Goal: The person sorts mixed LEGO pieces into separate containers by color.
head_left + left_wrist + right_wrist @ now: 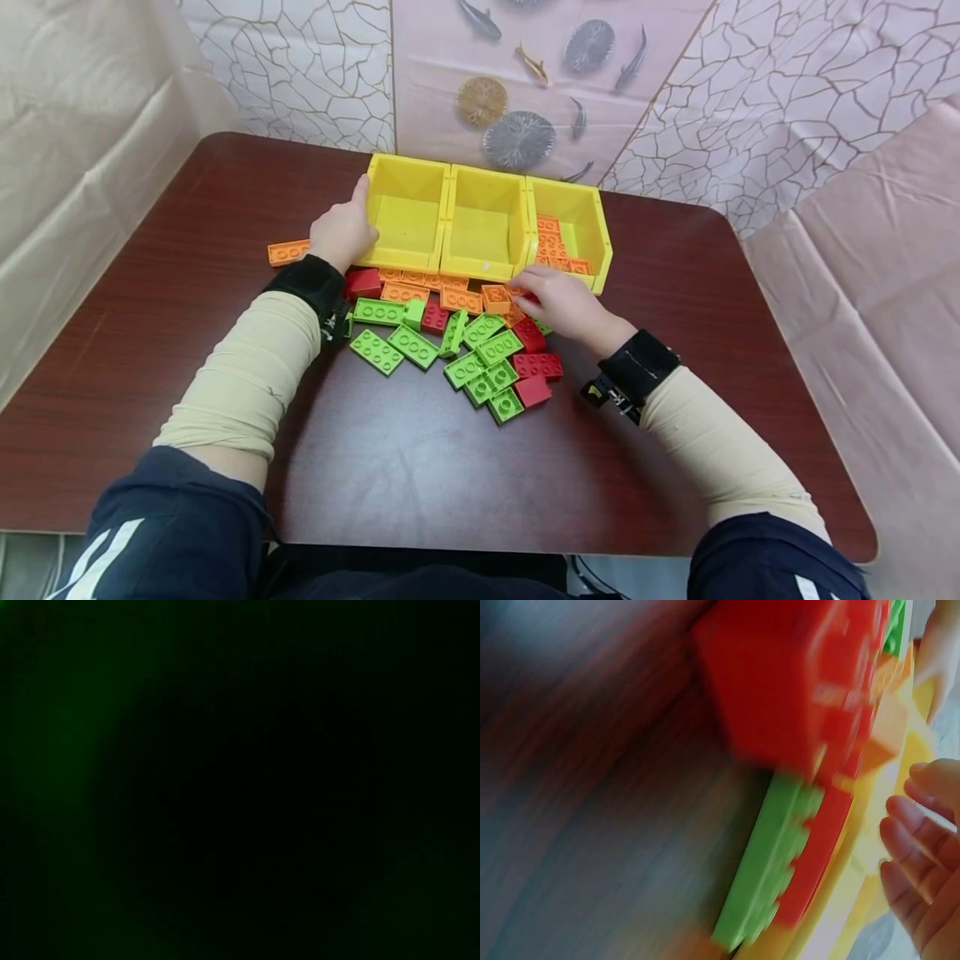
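Note:
A yellow three-compartment bin (486, 269) stands at the back of the table. My left hand (341, 235) rests against its left end, index finger stretched along the outer wall; its other fingers are mostly hidden. By the bin's front right, my right hand (558, 302) hovers over loose orange bricks (495, 298). In the right wrist view, the fingers (907, 844) of that hand are loosely bent, with nothing seen between them. Several orange bricks (551, 242) lie in the right compartment. Green bricks (414, 346) and red bricks (537, 365) are heaped before the bin.
A lone orange brick (288, 252) lies left of the bin, beside my left hand. The brown table (420, 475) ends at a curtain (300, 75) behind. The left wrist view is almost wholly dark.

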Demonstrator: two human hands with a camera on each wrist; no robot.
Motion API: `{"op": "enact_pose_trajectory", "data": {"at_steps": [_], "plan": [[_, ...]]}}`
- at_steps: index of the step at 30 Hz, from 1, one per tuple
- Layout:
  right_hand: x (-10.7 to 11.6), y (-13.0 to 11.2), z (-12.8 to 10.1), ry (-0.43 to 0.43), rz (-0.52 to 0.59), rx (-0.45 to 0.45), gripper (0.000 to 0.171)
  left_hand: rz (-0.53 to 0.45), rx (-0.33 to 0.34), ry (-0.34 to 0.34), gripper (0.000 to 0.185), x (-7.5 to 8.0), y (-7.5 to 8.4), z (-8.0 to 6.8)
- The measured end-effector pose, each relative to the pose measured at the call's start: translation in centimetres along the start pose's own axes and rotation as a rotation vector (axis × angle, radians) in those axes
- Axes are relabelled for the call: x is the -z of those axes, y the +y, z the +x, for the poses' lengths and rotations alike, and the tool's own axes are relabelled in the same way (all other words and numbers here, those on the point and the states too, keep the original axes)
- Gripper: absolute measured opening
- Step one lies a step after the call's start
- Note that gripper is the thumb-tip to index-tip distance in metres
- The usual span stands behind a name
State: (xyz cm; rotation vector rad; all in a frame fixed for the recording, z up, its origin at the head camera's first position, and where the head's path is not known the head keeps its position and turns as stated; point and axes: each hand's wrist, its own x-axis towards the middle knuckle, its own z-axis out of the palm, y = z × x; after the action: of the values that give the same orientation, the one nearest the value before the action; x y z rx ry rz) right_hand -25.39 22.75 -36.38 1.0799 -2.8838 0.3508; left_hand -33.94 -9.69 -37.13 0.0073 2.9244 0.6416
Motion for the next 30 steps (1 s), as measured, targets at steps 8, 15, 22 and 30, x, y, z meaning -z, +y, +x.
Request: {"op": "enact_pose_trajectory", "data": {"at_steps": [8, 15, 22, 30], "plan": [[-1.1, -2.3, 1.2, -0.054, -0.119, -0.034, 0.043, -0.013, 0.009, -0.012, 0.085, -0.1, -0.1, 0.0], [-1.9, -3.2, 1.3, -0.059, -0.160, -0.057, 0.046, -0.014, 0.006, -0.012, 0.086, -0.1, -0.2, 0.3], [-2.4, -3.2, 1.3, -0.043, -0.136, -0.082, 0.040, -0.018, 0.004, -0.008, 0.085, 0.1, -0.1, 0.2], [-2.5, -3.5, 1.3, -0.024, -0.145, -0.103, 0.035, -0.022, -0.001, -0.005, 0.085, 0.0, -0.1, 0.0]]}}
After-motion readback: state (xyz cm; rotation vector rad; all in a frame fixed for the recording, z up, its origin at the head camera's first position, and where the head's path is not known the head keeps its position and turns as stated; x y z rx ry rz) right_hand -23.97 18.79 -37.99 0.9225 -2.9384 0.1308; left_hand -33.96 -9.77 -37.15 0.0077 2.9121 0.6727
